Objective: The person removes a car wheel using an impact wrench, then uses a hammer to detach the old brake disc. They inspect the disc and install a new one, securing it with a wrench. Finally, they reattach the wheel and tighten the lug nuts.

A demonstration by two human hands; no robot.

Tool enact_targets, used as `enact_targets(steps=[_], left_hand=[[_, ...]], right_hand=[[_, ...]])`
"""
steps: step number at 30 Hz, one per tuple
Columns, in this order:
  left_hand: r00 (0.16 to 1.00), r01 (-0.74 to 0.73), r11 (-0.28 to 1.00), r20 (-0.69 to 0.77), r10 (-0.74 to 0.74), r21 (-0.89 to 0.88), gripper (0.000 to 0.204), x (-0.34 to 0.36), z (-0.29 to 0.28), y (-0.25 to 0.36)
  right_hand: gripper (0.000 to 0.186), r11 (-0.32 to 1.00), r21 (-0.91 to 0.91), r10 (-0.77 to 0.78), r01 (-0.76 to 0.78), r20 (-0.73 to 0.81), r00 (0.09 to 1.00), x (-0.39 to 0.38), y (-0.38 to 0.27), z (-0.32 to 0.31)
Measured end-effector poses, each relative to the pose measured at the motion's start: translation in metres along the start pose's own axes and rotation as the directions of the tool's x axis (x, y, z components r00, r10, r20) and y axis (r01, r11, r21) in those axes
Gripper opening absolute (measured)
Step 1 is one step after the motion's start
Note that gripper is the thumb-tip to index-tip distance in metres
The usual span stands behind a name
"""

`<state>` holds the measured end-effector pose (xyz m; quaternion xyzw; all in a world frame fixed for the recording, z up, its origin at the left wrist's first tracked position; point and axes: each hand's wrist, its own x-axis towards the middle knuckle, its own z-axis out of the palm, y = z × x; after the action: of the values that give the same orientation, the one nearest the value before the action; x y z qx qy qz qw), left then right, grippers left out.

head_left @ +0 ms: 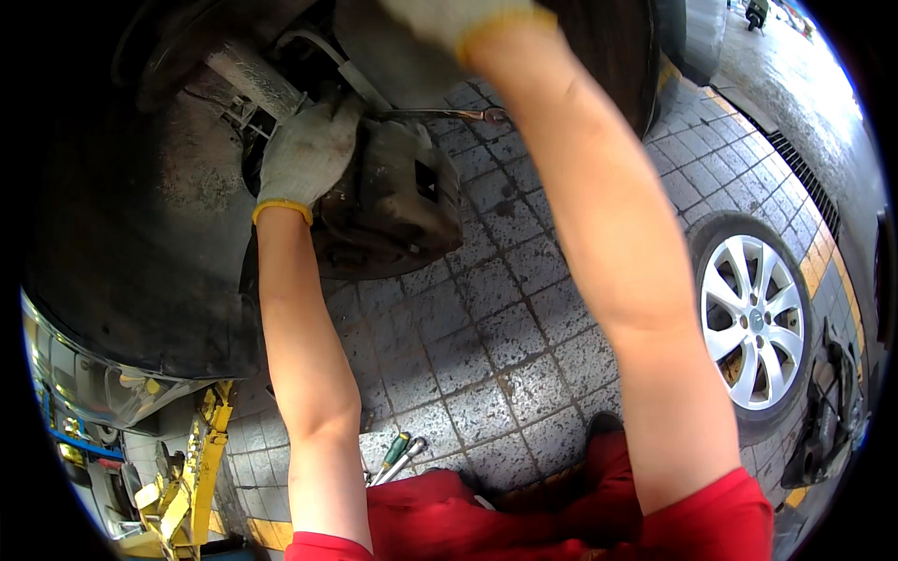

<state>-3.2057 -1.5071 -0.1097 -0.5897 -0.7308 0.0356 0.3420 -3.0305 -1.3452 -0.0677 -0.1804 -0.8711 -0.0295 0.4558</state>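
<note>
My left hand [311, 154], in a pale knit glove with a yellow cuff, is closed beside the suspension strut [257, 84] inside the wheel arch. A shiny ring-ended wrench [447, 113] runs out to the right from its fingers, which curl mostly out of sight around the wrench's inner end. Below the hand sits the dark brake caliper [398, 192]. My right hand [444, 21], gloved alike, is raised at the top edge, smeared by motion and partly cut off. It is apart from the wrench's free end, and its fingers do not show clearly.
A removed wheel with a silver rim [754, 321] lies on the tiled floor at right, near dark parts [823, 411]. A green-handled tool [397, 451] and a metal tool [412, 453] lie by my legs. Lower left stands a yellow metal stand [195, 481]. The dark fender [122, 280] curves around the left.
</note>
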Motion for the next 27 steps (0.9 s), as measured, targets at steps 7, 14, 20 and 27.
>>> enact_targets(steps=[7, 14, 20, 27], left_hand=[[0.992, 0.123, 0.983, 0.038, -0.119, -0.136, 0.038, -0.001, -0.019, 0.012], [0.956, 0.294, 0.914, 0.105, -0.275, -0.280, 0.043, -0.001, -0.038, 0.023], [0.783, 0.602, 0.530, 0.311, -0.539, -0.597, 0.069, 0.013, -0.042, 0.047], [0.860, 0.507, 0.711, 0.231, -0.454, -0.488, 0.067, 0.006, -0.033, 0.027]], right_hand=[[0.047, 0.955, 0.188, 0.115, -0.228, 0.477, 0.872, -0.011, 0.013, -0.003], [0.048, 0.949, 0.279, 0.011, -0.149, 0.441, 0.898, -0.079, 0.039, 0.006], [0.038, 0.926, 0.359, 0.022, -0.119, 0.265, 0.964, -0.108, 0.054, 0.060], [0.034, 0.930, 0.364, 0.009, 0.050, -0.158, 0.987, -0.069, 0.050, 0.037]])
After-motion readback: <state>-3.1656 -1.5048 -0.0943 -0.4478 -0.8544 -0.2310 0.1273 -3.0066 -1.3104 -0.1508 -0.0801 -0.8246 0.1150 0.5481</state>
